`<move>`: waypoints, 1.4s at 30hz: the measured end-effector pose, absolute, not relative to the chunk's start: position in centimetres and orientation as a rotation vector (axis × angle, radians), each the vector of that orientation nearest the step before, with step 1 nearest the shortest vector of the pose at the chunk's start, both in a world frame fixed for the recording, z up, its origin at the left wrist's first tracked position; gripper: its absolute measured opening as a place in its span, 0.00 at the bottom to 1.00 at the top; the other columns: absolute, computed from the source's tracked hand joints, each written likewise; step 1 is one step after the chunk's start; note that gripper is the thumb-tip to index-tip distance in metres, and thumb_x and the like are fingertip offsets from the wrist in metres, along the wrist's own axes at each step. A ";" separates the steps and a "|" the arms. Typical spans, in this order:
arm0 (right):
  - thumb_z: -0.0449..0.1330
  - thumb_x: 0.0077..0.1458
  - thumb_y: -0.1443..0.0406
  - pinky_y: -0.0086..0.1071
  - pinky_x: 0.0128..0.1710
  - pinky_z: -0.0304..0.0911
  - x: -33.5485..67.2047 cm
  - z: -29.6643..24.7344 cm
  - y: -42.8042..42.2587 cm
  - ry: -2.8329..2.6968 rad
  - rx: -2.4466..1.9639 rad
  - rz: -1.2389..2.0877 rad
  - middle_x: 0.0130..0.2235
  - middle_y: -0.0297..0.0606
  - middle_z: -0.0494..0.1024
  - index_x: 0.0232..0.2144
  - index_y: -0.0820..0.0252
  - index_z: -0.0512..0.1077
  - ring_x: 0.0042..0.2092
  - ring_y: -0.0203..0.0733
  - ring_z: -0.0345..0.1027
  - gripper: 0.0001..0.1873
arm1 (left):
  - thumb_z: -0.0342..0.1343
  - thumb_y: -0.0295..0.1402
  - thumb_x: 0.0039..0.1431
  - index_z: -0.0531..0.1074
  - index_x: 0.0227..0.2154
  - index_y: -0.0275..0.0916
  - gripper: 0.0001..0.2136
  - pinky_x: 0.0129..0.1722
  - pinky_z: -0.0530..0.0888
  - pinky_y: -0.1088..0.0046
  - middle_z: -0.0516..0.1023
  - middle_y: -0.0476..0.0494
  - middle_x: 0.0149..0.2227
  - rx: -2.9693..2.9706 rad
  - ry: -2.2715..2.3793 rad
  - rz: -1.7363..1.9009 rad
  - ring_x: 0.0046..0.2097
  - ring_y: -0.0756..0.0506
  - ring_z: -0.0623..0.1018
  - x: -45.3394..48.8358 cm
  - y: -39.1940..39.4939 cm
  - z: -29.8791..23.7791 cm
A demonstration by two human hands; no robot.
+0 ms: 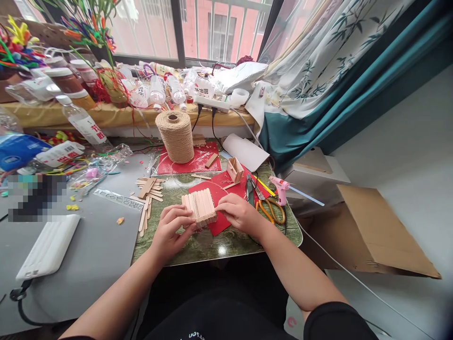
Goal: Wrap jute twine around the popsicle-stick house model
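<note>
A small box of glued wooden craft sticks [200, 206] rests on a red sheet [217, 193] on the green patterned table [212, 245]. My left hand [172, 232] grips the box's near left corner, fingers curled round it. My right hand [238, 213] presses against the box's right side with closed fingers. A pile of loose craft sticks [148, 196] lies just left of the box. A smaller open wooden stick box [235, 169] stands behind it on the red sheet.
A big spool of jute twine [175, 135] stands at the back. A pink glue gun [280, 188], orange-handled scissors [271, 209] and pliers lie to the right. A cluttered windowsill holds bottles and pipe cleaners. A white block [49, 245] lies on the grey surface left; cardboard [371, 231] lies right.
</note>
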State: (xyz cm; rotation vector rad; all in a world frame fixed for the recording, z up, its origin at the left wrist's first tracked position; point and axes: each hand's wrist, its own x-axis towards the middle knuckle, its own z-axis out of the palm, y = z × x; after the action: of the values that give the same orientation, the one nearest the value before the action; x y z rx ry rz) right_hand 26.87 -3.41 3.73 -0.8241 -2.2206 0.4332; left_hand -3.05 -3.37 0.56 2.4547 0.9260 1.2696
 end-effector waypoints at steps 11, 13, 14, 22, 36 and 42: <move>0.58 0.69 0.72 0.45 0.52 0.74 26.3 1.6 -4.5 -1.989 -0.860 0.598 0.45 0.44 0.80 0.48 0.55 0.75 0.49 0.47 0.74 0.11 | 0.66 0.25 0.62 0.77 0.41 0.46 0.09 0.57 0.73 0.51 0.81 0.44 0.45 2.441 0.946 1.285 0.56 0.37 0.77 -2.8 -3.4 0.3; 0.59 0.68 0.72 0.43 0.50 0.75 25.9 0.9 -4.7 -1.917 -0.853 0.635 0.44 0.44 0.79 0.47 0.55 0.75 0.48 0.46 0.75 0.10 | 0.66 0.25 0.62 0.77 0.42 0.46 0.10 0.57 0.74 0.51 0.81 0.44 0.45 2.440 0.948 1.284 0.56 0.37 0.77 -2.8 -3.4 0.4; 0.59 0.68 0.72 0.42 0.49 0.75 25.7 0.6 -4.8 -1.887 -0.849 0.648 0.44 0.44 0.79 0.47 0.55 0.76 0.47 0.45 0.76 0.10 | 0.66 0.25 0.61 0.77 0.42 0.46 0.10 0.56 0.74 0.51 0.81 0.44 0.45 2.441 0.947 1.285 0.56 0.37 0.77 -2.8 -3.4 0.4; 0.60 0.66 0.71 0.43 0.51 0.76 25.3 -0.6 -5.3 -1.814 -0.850 0.584 0.46 0.44 0.81 0.48 0.54 0.76 0.48 0.45 0.77 0.11 | 0.64 0.31 0.65 0.74 0.46 0.45 0.09 0.63 0.71 0.47 0.68 0.37 0.64 2.350 1.075 1.188 0.66 0.35 0.69 -2.4 -4.0 -0.4; 0.59 0.70 0.69 0.39 0.50 0.75 24.7 -1.7 -5.4 -1.703 -0.933 0.591 0.44 0.41 0.82 0.49 0.52 0.76 0.46 0.43 0.79 0.09 | 0.66 0.42 0.66 0.41 0.75 0.50 0.45 0.64 0.74 0.47 0.66 0.28 0.68 1.793 0.993 0.994 0.67 0.32 0.73 -1.7 -3.2 -2.8; 0.60 0.70 0.68 0.40 0.48 0.75 24.8 -1.6 -5.2 -1.675 -0.904 0.635 0.42 0.41 0.82 0.45 0.53 0.78 0.45 0.43 0.78 0.07 | 0.68 0.41 0.63 0.44 0.75 0.51 0.46 0.70 0.66 0.44 0.62 0.30 0.70 1.804 0.976 1.051 0.72 0.31 0.67 -1.7 -3.2 -3.2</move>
State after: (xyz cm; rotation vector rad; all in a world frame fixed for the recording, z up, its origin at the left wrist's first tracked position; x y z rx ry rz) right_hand 24.81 -5.17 -1.56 -0.9036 -1.6746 0.6348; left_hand -1.71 -3.20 -3.22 1.8037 0.9757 1.0508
